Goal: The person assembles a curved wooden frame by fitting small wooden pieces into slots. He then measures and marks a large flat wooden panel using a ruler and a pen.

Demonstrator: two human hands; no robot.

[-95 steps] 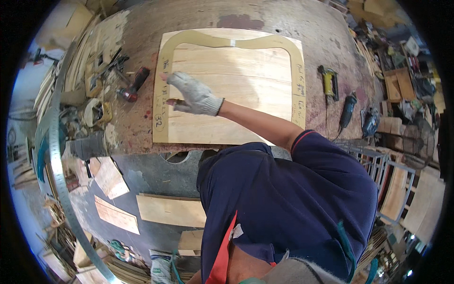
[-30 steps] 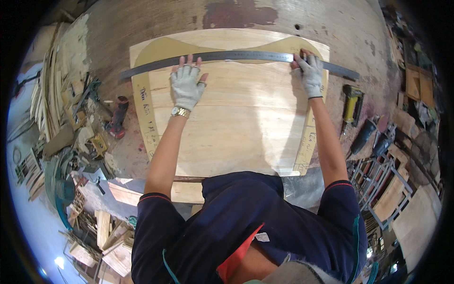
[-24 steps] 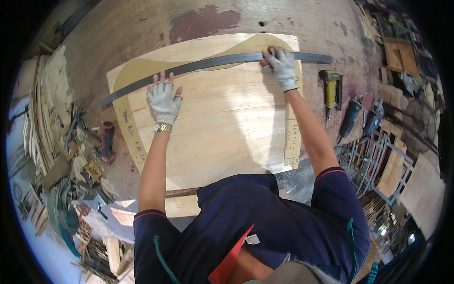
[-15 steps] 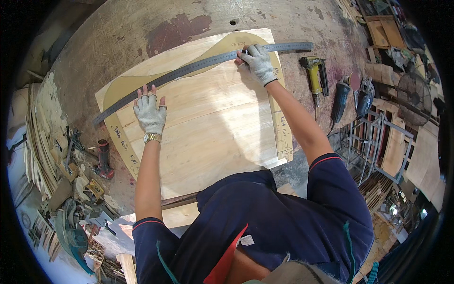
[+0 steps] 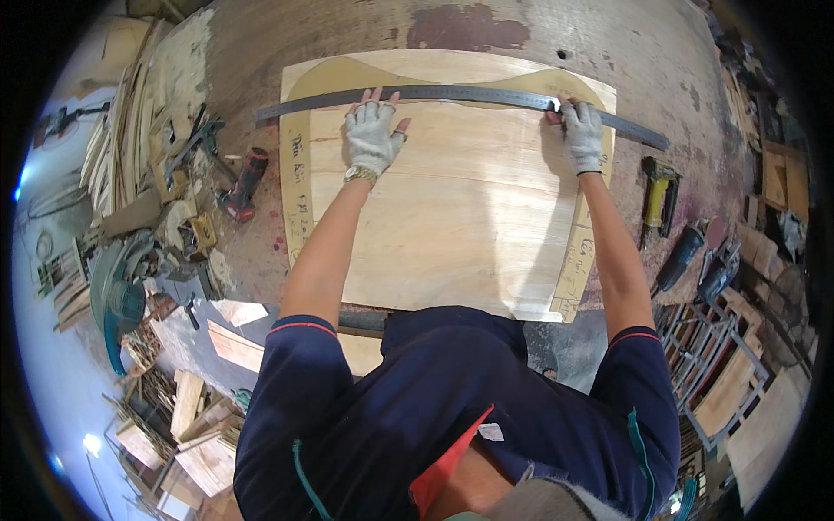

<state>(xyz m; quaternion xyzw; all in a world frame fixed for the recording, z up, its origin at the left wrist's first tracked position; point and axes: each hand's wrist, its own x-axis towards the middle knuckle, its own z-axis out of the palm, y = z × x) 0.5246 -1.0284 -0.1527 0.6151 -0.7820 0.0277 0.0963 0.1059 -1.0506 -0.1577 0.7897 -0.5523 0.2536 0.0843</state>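
Plywood panel (image 5: 452,217), pale and smooth-grained, lies flat on the rough workbench (image 5: 261,35); gloved left hand (image 5: 372,135), fingers spread, and right hand (image 5: 582,135), fingers curled, press a long steel ruler (image 5: 460,94) across its top.

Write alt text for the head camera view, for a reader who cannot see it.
A person's gloved left hand and right hand press a long metal ruler flat across the top of a pale wooden panel on a worn workbench. A yellow nail gun lies to the right.
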